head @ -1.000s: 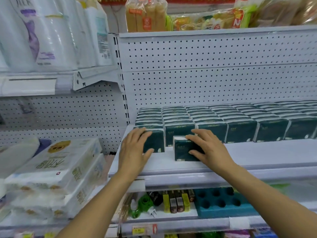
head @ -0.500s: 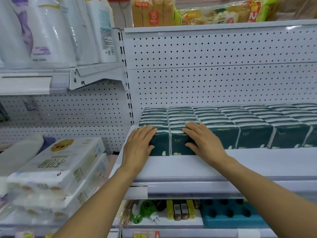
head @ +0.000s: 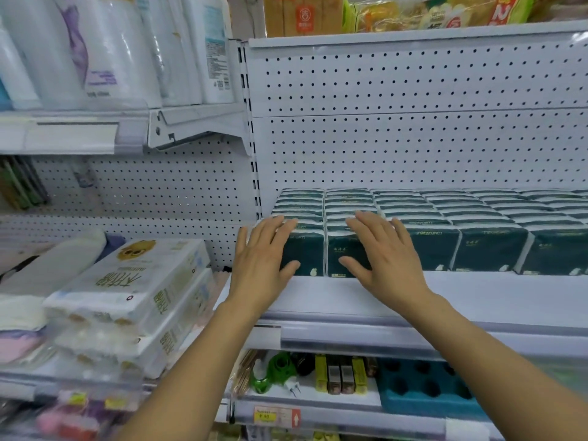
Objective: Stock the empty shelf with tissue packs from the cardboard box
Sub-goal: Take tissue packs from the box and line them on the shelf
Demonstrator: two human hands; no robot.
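On the white metal shelf (head: 445, 300), rows of dark green plastic-wrapped tissue packs (head: 486, 249) run from the centre toward 3 o'clock. The left hand (head: 264, 259) lies flat, fingers straight, against the front pack at the row's 9 o'clock end. The right hand (head: 385, 253), fingers spread and straight, presses the pack beside it.

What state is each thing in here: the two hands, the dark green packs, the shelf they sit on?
Left hand: open, fingers straight, flat against the leftmost front pack.
Right hand: open, fingers spread, pressing the second front pack.
Dark green plastic-wrapped tissue packs: upright, in tidy rows running back to the pegboard.
White metal shelf: stocked at the back, front strip bare.
White pegboard back panel: bare, nothing hung.
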